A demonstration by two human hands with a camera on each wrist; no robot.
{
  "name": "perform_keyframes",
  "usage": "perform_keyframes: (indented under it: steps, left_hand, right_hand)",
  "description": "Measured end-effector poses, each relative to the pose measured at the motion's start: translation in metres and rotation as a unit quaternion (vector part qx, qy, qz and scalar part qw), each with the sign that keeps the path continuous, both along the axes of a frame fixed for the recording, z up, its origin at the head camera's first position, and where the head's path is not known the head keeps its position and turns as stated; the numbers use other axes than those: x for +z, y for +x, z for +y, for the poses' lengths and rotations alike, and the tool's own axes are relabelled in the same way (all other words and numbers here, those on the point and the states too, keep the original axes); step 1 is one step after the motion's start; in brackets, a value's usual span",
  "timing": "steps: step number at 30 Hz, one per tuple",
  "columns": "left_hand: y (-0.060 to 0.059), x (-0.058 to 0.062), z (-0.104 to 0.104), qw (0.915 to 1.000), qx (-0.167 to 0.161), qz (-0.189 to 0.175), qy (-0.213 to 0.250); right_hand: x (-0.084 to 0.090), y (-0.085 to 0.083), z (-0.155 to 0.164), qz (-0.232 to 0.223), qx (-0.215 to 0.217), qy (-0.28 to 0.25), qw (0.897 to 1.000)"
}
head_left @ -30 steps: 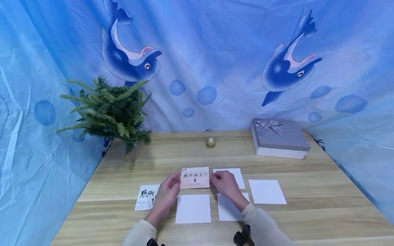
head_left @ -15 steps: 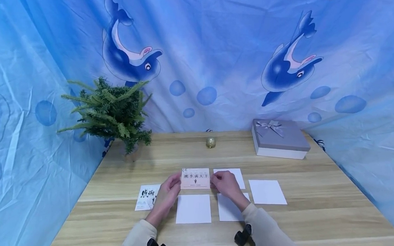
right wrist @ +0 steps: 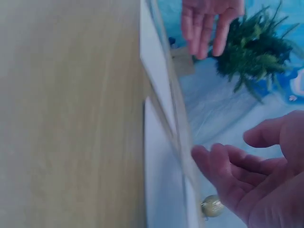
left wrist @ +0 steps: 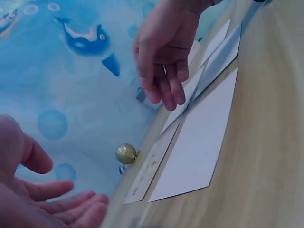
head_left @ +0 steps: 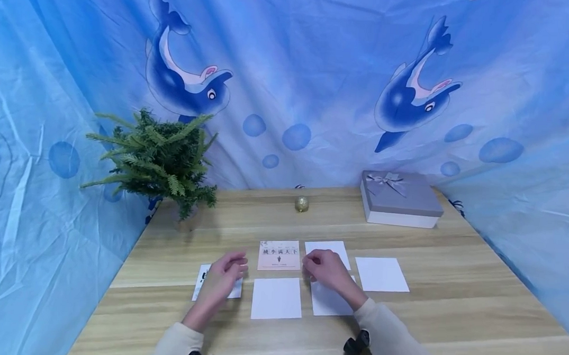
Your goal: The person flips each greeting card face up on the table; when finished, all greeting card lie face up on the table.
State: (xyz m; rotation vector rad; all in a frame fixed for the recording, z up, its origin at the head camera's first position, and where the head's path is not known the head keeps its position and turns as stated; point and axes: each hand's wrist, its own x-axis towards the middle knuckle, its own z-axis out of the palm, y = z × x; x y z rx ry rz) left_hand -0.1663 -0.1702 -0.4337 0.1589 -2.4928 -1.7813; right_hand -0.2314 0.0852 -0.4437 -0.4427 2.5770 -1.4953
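A pinkish card [head_left: 278,255] printed with large dark characters lies face up in the middle of the wooden table. To its left, my left hand [head_left: 220,275] hovers over a white card with black brush writing [head_left: 199,289], covering most of it; its fingers are relaxed and hold nothing. My right hand [head_left: 327,269] is just right of the pinkish card, above two blank white cards [head_left: 332,301] that it partly hides. In the right wrist view its fingers [right wrist: 247,166] are loosely bent, thumb apart, with nothing between them.
More blank white cards lie in front of the pinkish card [head_left: 276,299] and at the right [head_left: 382,274]. Farther back stand a green potted plant [head_left: 156,161], a small gold ball [head_left: 302,203] and a grey gift box [head_left: 400,198] with a bow. A blue dolphin curtain [head_left: 288,82] surrounds the table.
My left hand has let go of the pinkish card's left edge and moved left. The right hand has come slightly away from its right edge. The pinkish card stays in place.
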Motion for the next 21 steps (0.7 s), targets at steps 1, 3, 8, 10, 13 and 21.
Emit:
perform_keyframes:
  steps: [1,3,8,10,13,21]
  left_hand:
    - [0.006,0.002,-0.002,1.0000,-0.009,-0.002,-0.002]
    - [0.018,0.006,-0.003,0.9996,-0.026,-0.008,-0.012]
    - [0.039,0.011,0.002,0.9974,-0.070,-0.016,0.004]
    - [0.045,0.009,0.005,0.9962,-0.083,-0.028,0.009]
    - [0.052,0.004,0.007,0.9944,-0.095,-0.043,0.014]
    - [0.058,-0.002,0.014,0.9929,-0.095,-0.044,0.058]
  right_hand:
    - [0.002,0.005,0.001,-0.013,0.014,-0.008,1.000]
    - [0.006,0.014,0.002,-0.042,0.039,-0.023,0.998]
    - [0.010,0.030,0.001,-0.069,0.069,-0.021,0.995]
    - [0.011,0.035,0.001,-0.076,0.072,-0.022,0.994]
    - [0.010,0.040,0.001,-0.090,0.077,-0.032,0.992]
    - [0.006,0.050,0.003,-0.105,0.089,-0.070,0.988]
